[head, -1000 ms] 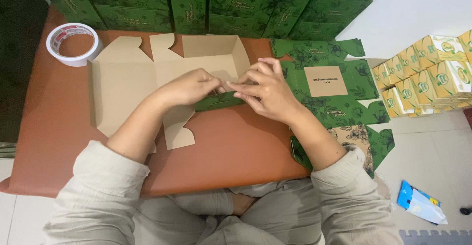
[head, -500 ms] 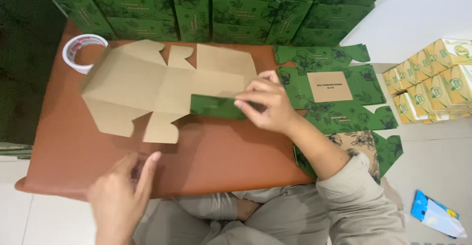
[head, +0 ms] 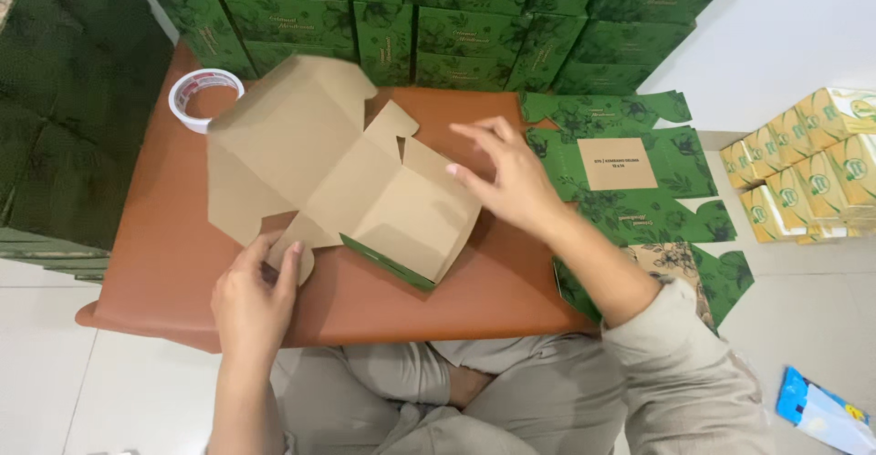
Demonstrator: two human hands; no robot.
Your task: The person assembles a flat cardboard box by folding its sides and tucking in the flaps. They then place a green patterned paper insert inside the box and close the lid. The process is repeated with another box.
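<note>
A flat cardboard box blank (head: 338,177), brown inside and green with a leaf print outside, lies partly lifted over the brown table (head: 164,263). My left hand (head: 254,300) holds its near left flap from below, fingers curled on the edge. My right hand (head: 511,177) hovers with spread fingers at the blank's right panel, fingertips touching or just above it.
A roll of tape (head: 206,97) sits at the table's far left corner. Folded green boxes (head: 456,17) are stacked along the back. More flat green blanks (head: 639,190) lie at the right. Yellow cartons (head: 803,172) stand on the floor to the right. A blue packet (head: 817,409) lies at lower right.
The blank has been swung and lifted toward me. My left hand came up from the table's near edge and took the near flap. My right hand let go of the green strip.
</note>
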